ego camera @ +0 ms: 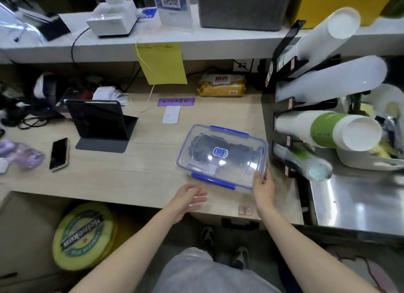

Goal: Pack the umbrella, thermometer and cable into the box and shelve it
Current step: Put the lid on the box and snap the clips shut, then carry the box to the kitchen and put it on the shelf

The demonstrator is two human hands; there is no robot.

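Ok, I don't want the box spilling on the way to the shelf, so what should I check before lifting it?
1. Lid on box: ok, it sits on top.
2. Blue clips latched: cannot tell.
3. Umbrella inside: ok, a dark bundle shows through the lid.
4. Thermometer and cable inside: cannot tell.
5. Right hand on box: ok, fingers at its near right corner.
6. Left hand on box: not ok, open, blurred and short of it.

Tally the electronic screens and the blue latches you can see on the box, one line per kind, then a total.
Tablet propped on its stand: 1
Phone lying flat on the desk: 1
Blue latches visible on the box, far side and near side: 2
Total: 4
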